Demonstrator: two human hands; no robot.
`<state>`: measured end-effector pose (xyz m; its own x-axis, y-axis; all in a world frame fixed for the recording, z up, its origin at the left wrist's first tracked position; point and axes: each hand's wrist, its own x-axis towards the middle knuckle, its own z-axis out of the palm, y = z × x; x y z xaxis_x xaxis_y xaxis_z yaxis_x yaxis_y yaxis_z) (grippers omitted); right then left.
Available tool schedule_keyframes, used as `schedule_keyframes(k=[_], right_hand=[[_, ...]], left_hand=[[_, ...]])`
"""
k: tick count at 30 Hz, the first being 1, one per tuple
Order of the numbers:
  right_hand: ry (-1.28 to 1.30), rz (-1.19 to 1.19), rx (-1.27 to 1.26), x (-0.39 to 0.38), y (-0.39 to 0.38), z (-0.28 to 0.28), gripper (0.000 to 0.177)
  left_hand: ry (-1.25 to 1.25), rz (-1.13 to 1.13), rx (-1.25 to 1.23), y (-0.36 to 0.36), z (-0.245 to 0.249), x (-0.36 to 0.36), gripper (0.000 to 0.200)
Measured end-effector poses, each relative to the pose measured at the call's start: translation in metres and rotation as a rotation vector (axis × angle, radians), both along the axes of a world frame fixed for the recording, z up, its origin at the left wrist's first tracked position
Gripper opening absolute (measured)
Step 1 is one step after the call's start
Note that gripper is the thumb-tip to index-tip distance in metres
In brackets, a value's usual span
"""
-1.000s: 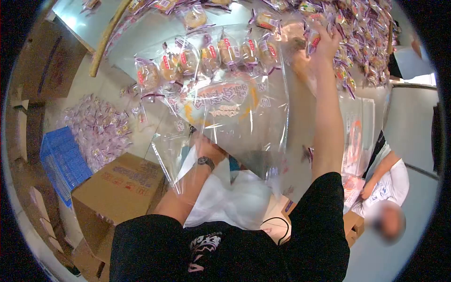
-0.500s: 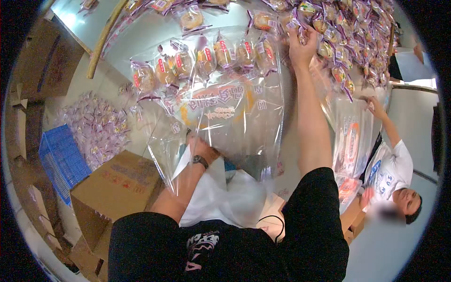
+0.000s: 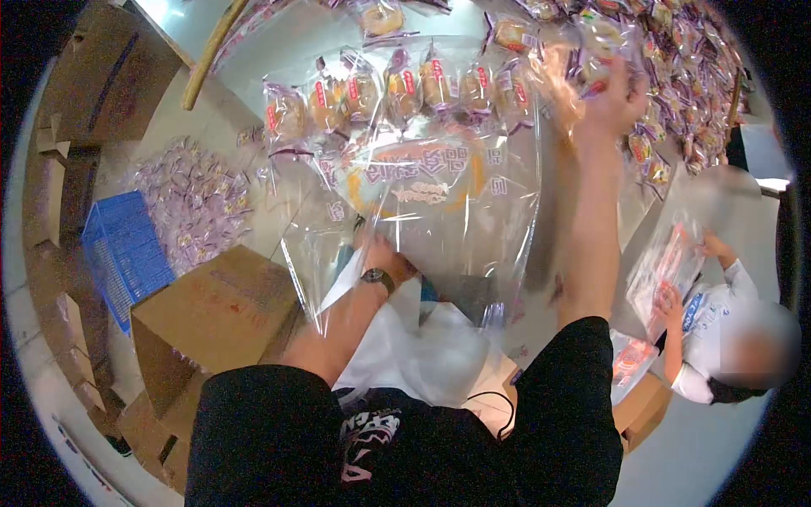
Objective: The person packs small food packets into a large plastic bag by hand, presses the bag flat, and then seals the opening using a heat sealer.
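A large clear plastic bag (image 3: 427, 224) with purple and yellow print lies spread before me. Several wrapped pastries (image 3: 404, 89) with red labels stand in a row at its far end. My left hand (image 3: 389, 256), wearing a watch, is at the near part of the bag, seen through the film; its fingers are mostly hidden. My right hand (image 3: 619, 100) reaches out over the pile of wrapped pastries (image 3: 676, 63) at the far right. It is blurred, with fingers curled at a smeared wrapped pastry (image 3: 601, 49) that appears to be in their grip.
An open cardboard box (image 3: 211, 308) and a blue plastic crate (image 3: 127, 245) stand at left, beside a heap of small packets (image 3: 194, 207). A wooden stick (image 3: 211, 55) juts in at upper left. At right, a person in a white shirt (image 3: 718, 317) handles a printed bag (image 3: 667, 275).
My right hand has moved right, away from the row, farther over the pile. My left hand stays at the bag. The person at right has brought both hands to a printed bag.
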<state>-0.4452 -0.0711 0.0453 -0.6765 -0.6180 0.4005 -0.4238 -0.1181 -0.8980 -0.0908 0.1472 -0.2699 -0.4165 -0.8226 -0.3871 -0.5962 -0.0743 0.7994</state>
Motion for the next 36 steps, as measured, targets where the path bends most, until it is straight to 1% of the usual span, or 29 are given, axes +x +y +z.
schedule_keyframes(k=[1,3,5,7,9,11,13,15,17,18,19,20,22,24,25,26,27,29,30,31,33,34,35,36], right_hand=[[0.256,-0.059,0.11,-0.006,0.012,0.005,0.039],[-0.013,0.043,-0.01,0.0,0.039,0.024,0.043],[-1.063,0.37,-0.452,0.039,0.079,0.048,0.048],[-1.194,0.249,-0.429,0.076,0.121,0.072,0.062],[-1.218,0.449,-0.386,0.081,0.16,0.069,0.067],[-1.149,0.578,-0.357,0.091,0.199,0.072,0.072],[-1.193,0.699,-0.487,0.118,0.241,0.073,0.081],[-1.256,0.68,-0.595,0.149,0.294,0.067,0.085],[-1.258,0.569,-0.533,0.164,0.341,0.046,0.078],[-1.327,0.535,-0.496,0.168,0.371,0.031,0.074],[-1.348,0.461,-0.429,0.176,0.39,0.03,0.072],[-1.369,0.388,-0.361,0.185,0.408,0.03,0.071],[-1.291,0.179,-0.182,0.206,0.429,0.042,0.071],[-1.228,0.302,-0.211,0.207,0.459,0.035,0.071],[-1.194,0.325,-0.175,0.21,0.475,0.033,0.071],[-1.165,0.342,-0.135,0.213,0.491,0.032,0.071],[-1.097,0.375,-0.161,0.22,0.497,0.041,0.064],[-1.031,0.378,-0.094,0.23,0.507,0.052,0.058],[-0.998,0.38,-0.07,0.235,0.508,0.055,0.055],[-1.043,0.398,-0.133,0.241,0.508,0.051,0.05],[-0.984,0.425,-0.09,0.251,0.501,0.052,0.048],[-0.952,0.444,-0.061,0.254,0.495,0.053,0.046],[-0.966,0.488,-0.105,0.258,0.49,0.045,0.043],[-0.968,0.496,-0.086,0.262,0.485,0.04,0.042]], left_hand=[[-0.093,-0.04,-0.037,-0.004,0.016,0.0,0.048],[-0.255,-0.107,-0.115,-0.013,0.035,-0.002,0.049],[-0.391,-0.17,-0.192,-0.018,0.046,-0.004,0.049],[-0.517,-0.234,-0.265,-0.026,0.049,-0.009,0.049],[-0.578,-0.278,-0.322,-0.036,0.052,-0.014,0.05],[-0.615,-0.327,-0.375,-0.05,0.057,-0.021,0.051],[-0.613,-0.368,-0.439,-0.062,0.063,-0.02,0.051],[-0.572,-0.413,-0.516,-0.066,0.079,-0.017,0.052],[-0.486,-0.424,-0.596,-0.066,0.107,-0.011,0.053],[-0.48,-0.345,-0.517,-0.059,0.136,-0.009,0.053],[-0.486,-0.23,-0.417,-0.054,0.164,-0.008,0.047],[-0.428,-0.147,-0.229,-0.051,0.17,-0.001,0.051],[-0.263,-0.019,-0.289,-0.038,0.164,0.02,0.05],[-0.041,0.154,-0.399,-0.018,0.155,0.049,0.045],[0.067,0.236,-0.44,-0.003,0.158,0.07,0.043],[0.215,0.303,-0.346,0.01,0.159,0.092,0.037],[0.362,0.367,-0.245,0.025,0.172,0.113,0.031],[0.489,0.571,-0.326,0.075,0.198,0.155,0.024],[0.515,0.633,-0.367,0.1,0.212,0.173,0.022],[0.542,0.695,-0.411,0.122,0.224,0.191,0.02],[0.491,0.721,-0.343,0.154,0.241,0.219,0.017],[0.533,0.691,-0.352,0.16,0.248,0.225,0.016],[0.572,0.663,-0.362,0.165,0.255,0.229,0.015],[0.608,0.632,-0.373,0.167,0.264,0.231,0.014]])
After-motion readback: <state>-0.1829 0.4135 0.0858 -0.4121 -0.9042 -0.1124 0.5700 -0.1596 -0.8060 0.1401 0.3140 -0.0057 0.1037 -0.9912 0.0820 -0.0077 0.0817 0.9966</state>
